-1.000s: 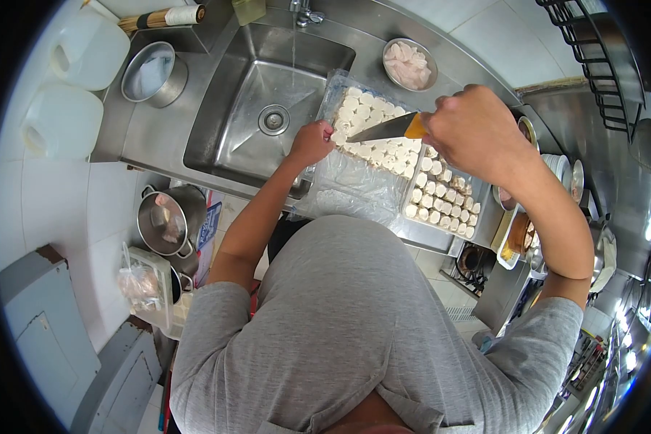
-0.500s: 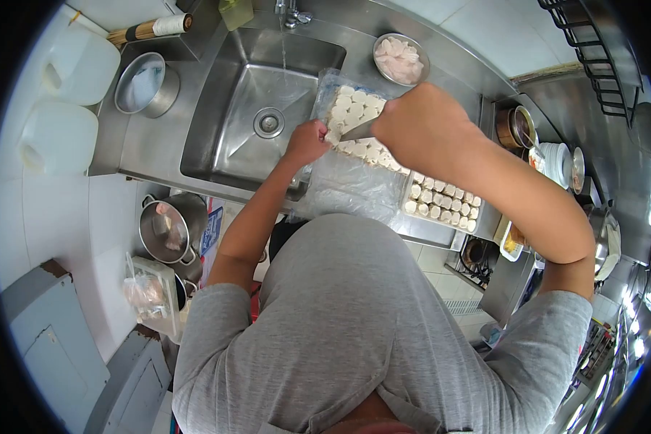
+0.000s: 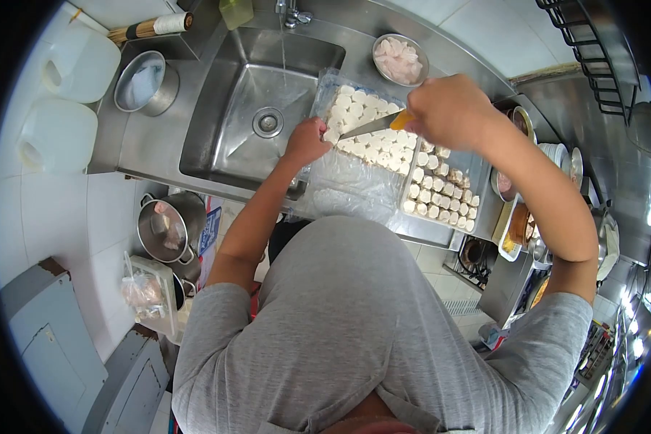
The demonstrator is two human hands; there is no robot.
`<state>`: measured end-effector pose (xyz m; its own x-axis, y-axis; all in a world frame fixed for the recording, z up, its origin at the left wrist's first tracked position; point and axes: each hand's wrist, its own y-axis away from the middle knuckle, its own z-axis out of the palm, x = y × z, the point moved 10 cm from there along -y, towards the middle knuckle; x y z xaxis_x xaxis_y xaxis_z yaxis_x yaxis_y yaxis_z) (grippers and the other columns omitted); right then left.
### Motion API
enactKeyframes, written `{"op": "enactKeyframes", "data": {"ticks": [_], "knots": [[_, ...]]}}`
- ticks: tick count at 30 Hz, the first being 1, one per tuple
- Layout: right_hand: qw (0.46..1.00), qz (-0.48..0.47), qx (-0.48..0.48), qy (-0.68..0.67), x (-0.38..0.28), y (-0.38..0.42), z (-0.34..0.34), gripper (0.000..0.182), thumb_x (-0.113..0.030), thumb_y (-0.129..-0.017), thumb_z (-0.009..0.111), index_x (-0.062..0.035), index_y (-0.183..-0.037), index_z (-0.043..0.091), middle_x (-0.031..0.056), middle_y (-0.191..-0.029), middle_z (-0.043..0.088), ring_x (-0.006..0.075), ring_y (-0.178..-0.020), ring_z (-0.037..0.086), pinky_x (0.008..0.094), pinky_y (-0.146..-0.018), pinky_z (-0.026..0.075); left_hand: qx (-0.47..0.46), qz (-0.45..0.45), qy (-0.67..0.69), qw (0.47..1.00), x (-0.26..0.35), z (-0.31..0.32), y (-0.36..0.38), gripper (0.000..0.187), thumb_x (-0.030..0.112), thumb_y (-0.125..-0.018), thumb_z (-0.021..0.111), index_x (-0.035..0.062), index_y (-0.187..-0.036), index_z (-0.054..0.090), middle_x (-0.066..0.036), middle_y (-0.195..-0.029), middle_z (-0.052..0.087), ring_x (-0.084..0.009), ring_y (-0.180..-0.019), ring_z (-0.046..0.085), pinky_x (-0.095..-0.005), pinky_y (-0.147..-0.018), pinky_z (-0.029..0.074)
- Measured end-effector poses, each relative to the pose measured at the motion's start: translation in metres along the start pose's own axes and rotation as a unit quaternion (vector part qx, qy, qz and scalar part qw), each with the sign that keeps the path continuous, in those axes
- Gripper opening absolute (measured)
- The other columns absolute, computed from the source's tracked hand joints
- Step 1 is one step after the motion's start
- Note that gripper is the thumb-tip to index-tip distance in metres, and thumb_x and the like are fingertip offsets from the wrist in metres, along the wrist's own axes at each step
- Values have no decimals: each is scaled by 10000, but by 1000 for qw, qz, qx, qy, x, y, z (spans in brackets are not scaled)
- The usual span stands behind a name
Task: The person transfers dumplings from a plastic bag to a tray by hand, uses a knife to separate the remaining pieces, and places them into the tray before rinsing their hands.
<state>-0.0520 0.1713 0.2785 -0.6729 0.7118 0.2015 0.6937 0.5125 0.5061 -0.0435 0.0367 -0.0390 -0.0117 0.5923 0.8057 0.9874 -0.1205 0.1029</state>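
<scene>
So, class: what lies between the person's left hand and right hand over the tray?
In the head view, the knife blade spans from the right hand toward the left hand, above rows of white pieces.

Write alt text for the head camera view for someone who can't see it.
Seen from above, a person's right hand holds a knife over a tray of white pieces while the left hand grips one piece beside a steel sink.

One head-worn camera looks steeply down from above the person's grey-shirted shoulders, fisheye-wide; it faces forward over the steel sink (image 3: 257, 94) and the tray of white pieces (image 3: 383, 134) at arm's reach; floor and pots fill the lower left; dark vignette rings the frame.
</scene>
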Motion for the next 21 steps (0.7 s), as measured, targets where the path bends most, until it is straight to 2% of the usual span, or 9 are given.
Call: {"op": "enactKeyframes", "data": {"ticks": [4,6,7,9,21], "knots": [[998,-17,15,59,-26,32,-42,134,-91,-845,671,-45,-889,788,166,-911,760,347,-880,756,418,-762,623,8,-9,15,1000,-3,0,3,416,208,-728,832,35,-1056,645,-173,-1028,689,-360,-990,683,-438,-874,550],[995,-39,55,74,-30,36,-48,132,-67,-830,667,-52,-862,794,153,-869,760,337,-849,761,407,-733,627,5,-9,5,1000,-2,2,2,438,212,-729,836,37,-1077,637,-174,-1041,686,-362,-996,682,-436,-878,549],[993,-49,75,82,-32,38,-52,134,-55,-822,665,-56,-848,797,147,-848,761,333,-833,764,401,-719,629,10,2,-1,1000,0,3,0,433,203,-722,839,27,-1065,643,-163,-1022,692,-321,-929,693,-411,-838,559],[992,-41,66,103,-32,34,-45,132,-54,-823,669,-60,-850,798,135,-838,762,314,-824,769,399,-713,630,23,21,-15,999,1,1,-2,423,186,-710,845,5,-1042,656,-140,-985,703,-239,-796,717,-361,-758,579],[988,-49,37,143,-40,31,-32,120,-47,-840,678,-62,-820,796,107,-826,764,265,-810,777,364,-698,638,15,20,-24,999,2,1,-2,443,213,-719,861,13,-1051,647,-131,-996,708,-240,-804,719,-362,-771,576]]}}
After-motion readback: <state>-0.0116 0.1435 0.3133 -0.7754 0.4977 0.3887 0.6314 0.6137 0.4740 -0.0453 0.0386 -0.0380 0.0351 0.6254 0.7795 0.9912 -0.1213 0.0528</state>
